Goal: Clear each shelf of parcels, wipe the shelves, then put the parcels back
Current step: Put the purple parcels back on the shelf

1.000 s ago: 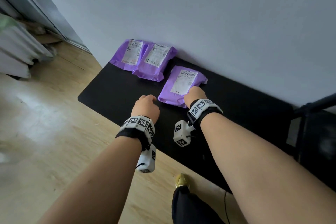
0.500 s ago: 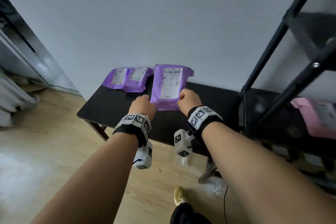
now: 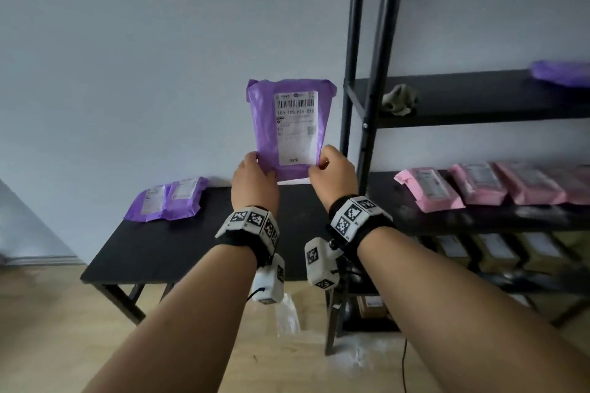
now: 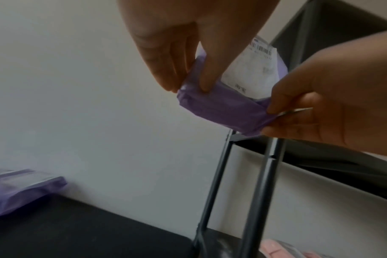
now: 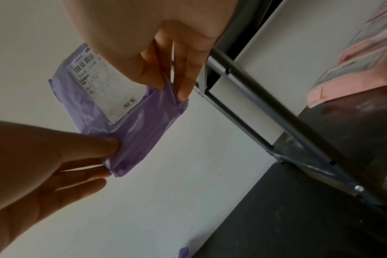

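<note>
A purple parcel (image 3: 289, 124) with a white barcode label hangs upright in the air, left of the black rack's posts (image 3: 354, 73). My left hand (image 3: 260, 169) pinches its lower left corner and my right hand (image 3: 319, 166) pinches its lower right corner. The left wrist view shows thumb and fingers of the left hand (image 4: 188, 85) on the parcel's (image 4: 221, 108) bottom fold. In the right wrist view, the right hand (image 5: 170, 89) nips the other corner of the parcel (image 5: 132, 125). Two more purple parcels (image 3: 169, 198) lie on the black table (image 3: 191, 249).
The rack's upper shelf (image 3: 479, 96) holds a crumpled grey-green cloth (image 3: 399, 99) and a purple parcel (image 3: 562, 72) at the far right. Several pink parcels (image 3: 479, 183) line the shelf below, brown ones (image 3: 498, 252) lower still. Clear plastic wrapping (image 3: 287, 316) lies on the wooden floor.
Both hands have lifted the purple parcel off the table to about the height of the upper shelf. The head view has swung up and right, bringing the rack into sight.
</note>
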The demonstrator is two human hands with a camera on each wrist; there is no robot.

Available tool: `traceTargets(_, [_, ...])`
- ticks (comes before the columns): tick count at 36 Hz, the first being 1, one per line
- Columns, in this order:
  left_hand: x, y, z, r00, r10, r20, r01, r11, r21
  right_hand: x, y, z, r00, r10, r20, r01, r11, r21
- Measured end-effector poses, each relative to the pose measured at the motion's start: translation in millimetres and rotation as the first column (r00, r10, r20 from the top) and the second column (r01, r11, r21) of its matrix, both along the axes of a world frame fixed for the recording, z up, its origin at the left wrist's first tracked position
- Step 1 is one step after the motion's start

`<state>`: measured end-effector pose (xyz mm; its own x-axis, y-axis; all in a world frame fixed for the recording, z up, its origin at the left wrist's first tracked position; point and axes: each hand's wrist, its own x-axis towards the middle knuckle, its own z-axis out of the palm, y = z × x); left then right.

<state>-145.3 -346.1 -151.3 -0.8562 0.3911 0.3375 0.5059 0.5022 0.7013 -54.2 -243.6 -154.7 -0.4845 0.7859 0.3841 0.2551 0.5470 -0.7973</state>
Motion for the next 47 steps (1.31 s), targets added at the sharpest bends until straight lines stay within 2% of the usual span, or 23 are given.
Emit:
traceTargets(9, [74,83,33,0.971,-0.209,-0.116,0.215,0.976,0.042,89,64,31,0.975,-0.2,-0.098,0.203,0.979,0.02])
traceTargets(20, [171,232,75,0.902,-0.352,-0.25,0.368,0.93,0.017,192,201,74,0.907,-0.395,-0.149,0.411,0.905,0.106])
traceTargets(24, [200,290,89,0.893,-0.375,-0.248,0.388,0.922,0.001,224,257,91,0.892,-0.423,-0.156,0.443,0.889,0.118])
traceTargets(30, [240,366,103,0.921,-0.372,-0.112,0.38,0.923,0.062,262,336,108,0.897,-0.422,-0.136,0.44,0.883,0.165])
traceTargets(33, [251,396,108,0.935,-0.349,-0.06,0.349,0.937,0.001,271,369,113,0.907,-0.403,-0.124,0.42,0.89,0.176])
traceTargets(39, [251,440,114,0.961,-0.258,-0.101,0.229,0.945,-0.233,270,421,123,0.933,-0.36,-0.023,0.356,0.908,0.224])
traceTargets(44, [240,467,109,0.961,-0.276,-0.006,0.254,0.893,-0.372,263,452,120,0.949,-0.312,0.049,0.303,0.942,0.142])
traceTargets(47, [233,480,101,0.955,-0.292,0.054,0.289,0.872,-0.395,262,463,115,0.948,-0.302,0.098,0.292,0.951,0.104])
